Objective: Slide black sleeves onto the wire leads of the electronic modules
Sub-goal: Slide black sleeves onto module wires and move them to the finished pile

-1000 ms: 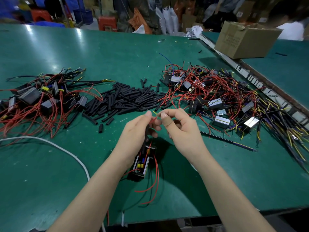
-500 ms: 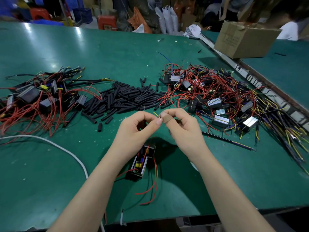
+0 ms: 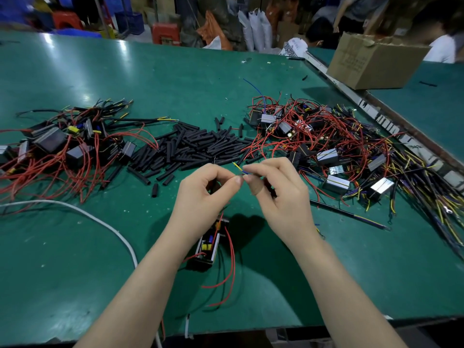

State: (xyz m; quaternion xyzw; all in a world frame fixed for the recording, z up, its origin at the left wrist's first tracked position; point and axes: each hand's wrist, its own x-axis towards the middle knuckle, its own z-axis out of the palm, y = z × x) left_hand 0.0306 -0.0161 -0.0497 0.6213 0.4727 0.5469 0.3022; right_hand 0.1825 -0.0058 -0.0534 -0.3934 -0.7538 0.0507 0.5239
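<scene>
Spreading across the whole view, the green-topped work desk (image 3: 175, 79) is carrying everything. Toward its far right edge a tangled heap of black box-shaped modules with red and yellow wire leads (image 3: 334, 146) is lying, waiting for sleeving by the look of it, and a like heap with long black sleeves already on (image 3: 62, 144) is sitting toward the far left edge. Between them a loose pile of short black tube sleeves (image 3: 193, 149) is resting at the desk's middle.

Near the front edge, one open black plastic module with coloured parts inside (image 3: 209, 247) is lying below the hands, its thin red leads curling toward the front edge. The left hand (image 3: 203, 197) is closing its grip on something small, probably a sleeve, though the fingers are hiding it. The right hand (image 3: 278, 194) is pinching a fine yellow-and-blue wire end (image 3: 239, 169), its grip shut on it just beside the left thumb.

These leads are looking light and limp, likely to buckle if pushed from far back, so pinching close to the tip seems wise. Sleeves appear light, soft and smooth, best held near the mouth.
</scene>
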